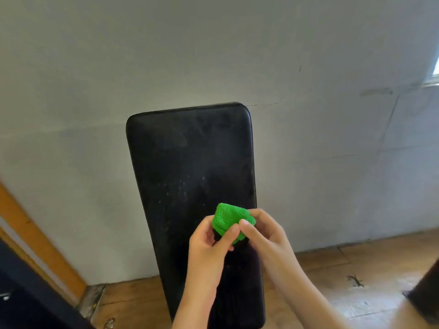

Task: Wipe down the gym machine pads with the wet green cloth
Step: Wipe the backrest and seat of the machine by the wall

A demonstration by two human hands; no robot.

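Green terry cloth (229, 218), wadded into a small lump, is pinched between the thumbs and curled fingers of the left hand (209, 243) and right hand (266, 236). Both hands are held close together in front of the lower part of the black vinyl bench pad (190, 157). Contact between cloth and pad cannot be told.

Pad: long, round-cornered, tilted back towards a grey wall (95, 91). Pale specks and dusty smears are seen over its middle and top.

Progress is judged early: the cloth is being readied and most of the wiping is left. Wetness is not discernible.
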